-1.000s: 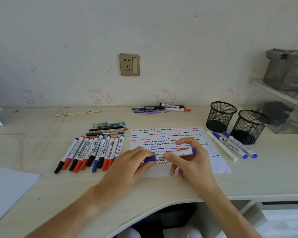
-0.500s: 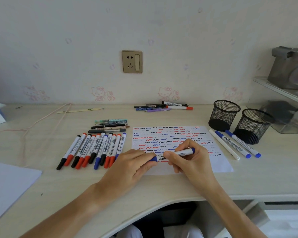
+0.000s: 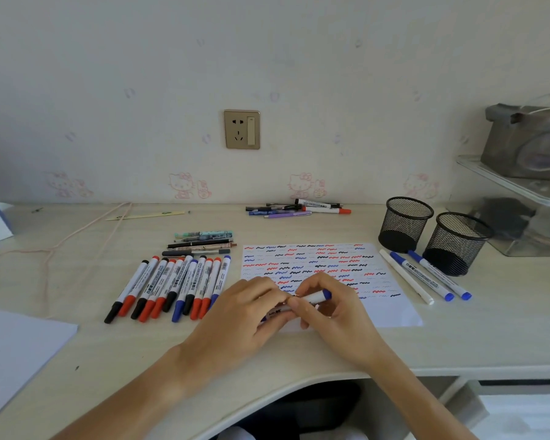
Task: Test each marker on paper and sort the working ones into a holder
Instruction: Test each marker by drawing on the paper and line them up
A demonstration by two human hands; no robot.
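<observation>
Both hands hold one white marker with blue ends (image 3: pixel 315 296) over the near edge of the test paper (image 3: pixel 391 312), which is covered in red, blue and black squiggles. My left hand (image 3: pixel 245 315) grips its near end, where the cap is mostly hidden by my fingers. My right hand (image 3: pixel 337 308) pinches the barrel. A row of several capped markers (image 3: pixel 172 285) lies left of the paper. Two black mesh holders (image 3: pixel 405 223) (image 3: pixel 458 242) stand at the right. Three markers (image 3: pixel 426 276) lie before them.
Assorted pens (image 3: pixel 202 242) lie above the marker row, and another pile of pens (image 3: pixel 299 208) sits by the wall. A white sheet (image 3: pixel 16 354) covers the near left corner. A clear shelf with a grey object (image 3: pixel 527 173) stands at the far right.
My hands have drawn closer together on the marker, and the left fingers now cover more of its near end. The marker's far blue end has tilted slightly up.
</observation>
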